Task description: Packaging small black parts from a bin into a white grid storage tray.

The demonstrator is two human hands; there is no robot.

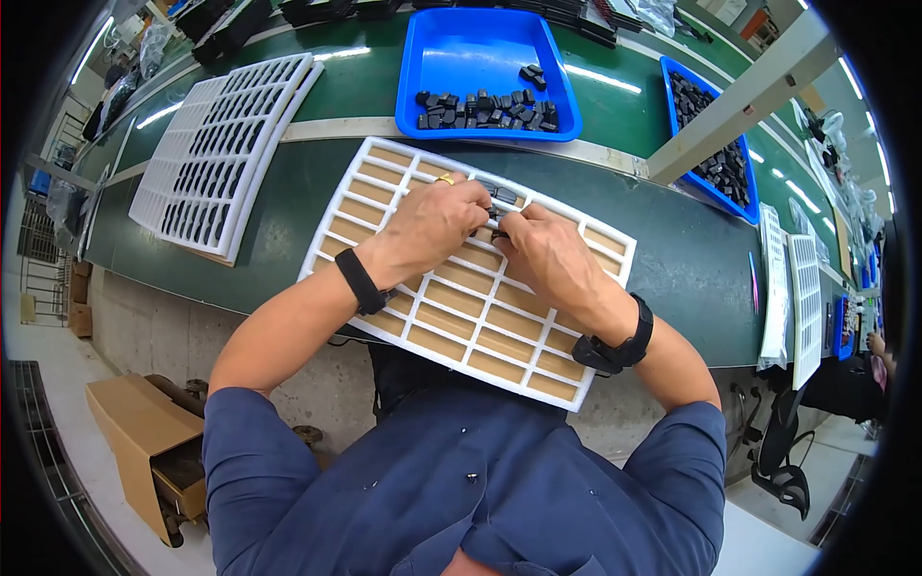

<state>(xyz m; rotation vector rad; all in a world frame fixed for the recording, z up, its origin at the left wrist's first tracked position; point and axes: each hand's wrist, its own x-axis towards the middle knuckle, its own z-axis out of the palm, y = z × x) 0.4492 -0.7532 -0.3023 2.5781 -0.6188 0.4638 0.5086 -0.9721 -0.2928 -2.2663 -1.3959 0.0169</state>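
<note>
Two hands meet over one small black plastic part (497,230), pinched at the far middle of the white compartment tray (423,336). The fingers of the left hand (432,223) are curled down tight, tips closed on the part from the left; a gold ring shows on one of them. The fingers of the right hand (547,252) are closed too, tips pressing the same piece from the other side, so that little of it shows between them — its exact shape cannot be told.

Judging by its fellows, the part is a light, stiff moulded piece, smooth and likely a bit slippery; a fingertip pinch on its two short sides looks like the safest hold, since it is too small for a full grip. A couple more dark parts (501,195) already sit in the cells just beyond the hands.

The tray itself is a thin white grid with tan cell floors, mostly unfilled, lying aslant on the green tabletop (672,259). It looks light and somewhat flexible, best lifted by two opposite edges.

Farther off, a blue bin (480,48) holds a loose row of the same black parts, a second blue bin (706,182) stands to the right, and a stack of filled white trays (216,144) lies to the left.
</note>
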